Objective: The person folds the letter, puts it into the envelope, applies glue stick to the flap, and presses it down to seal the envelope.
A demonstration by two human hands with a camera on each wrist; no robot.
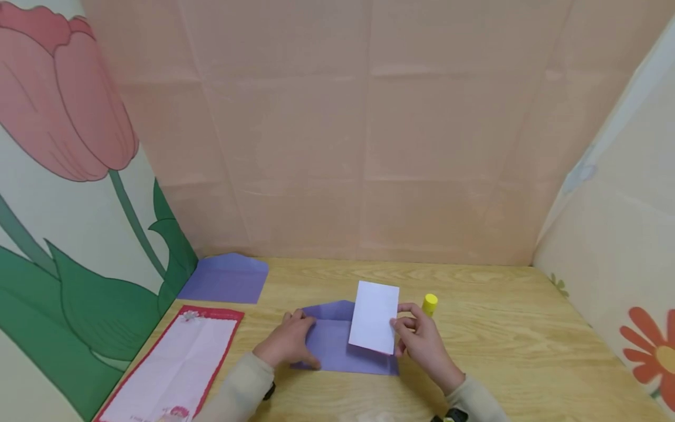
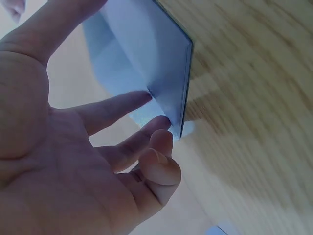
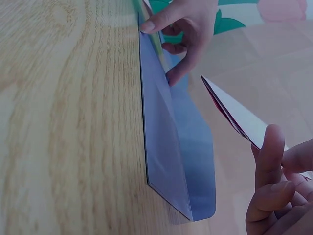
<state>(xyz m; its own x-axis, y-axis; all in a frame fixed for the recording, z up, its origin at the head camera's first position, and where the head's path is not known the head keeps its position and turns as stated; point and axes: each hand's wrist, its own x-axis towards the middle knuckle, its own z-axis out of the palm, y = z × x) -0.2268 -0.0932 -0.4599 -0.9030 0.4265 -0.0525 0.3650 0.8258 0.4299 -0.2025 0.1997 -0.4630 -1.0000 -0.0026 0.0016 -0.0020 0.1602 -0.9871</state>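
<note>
In the head view a purple envelope [image 1: 332, 346] lies on the table, its flap lifted at the far side. My left hand [image 1: 289, 340] is spread over the envelope's left end, thumb at the near edge and fingertips by the flap fold. The left wrist view shows those fingers [image 2: 115, 110] fairly straight against the envelope [image 2: 151, 54]. My right hand [image 1: 422, 340] pinches a folded sheet of paper [image 1: 374, 316] by its right edge, above the envelope's right part. Layered folds with a red edge show on the paper [image 3: 239, 115] in the right wrist view.
A yellow-capped glue stick [image 1: 429, 303] stands just behind my right hand. Another purple envelope [image 1: 227, 280] lies at the back left. A red-bordered, creased sheet [image 1: 179, 363] lies at the left front. Printed cloth walls [image 1: 337, 146] enclose the wooden table [image 1: 501, 328].
</note>
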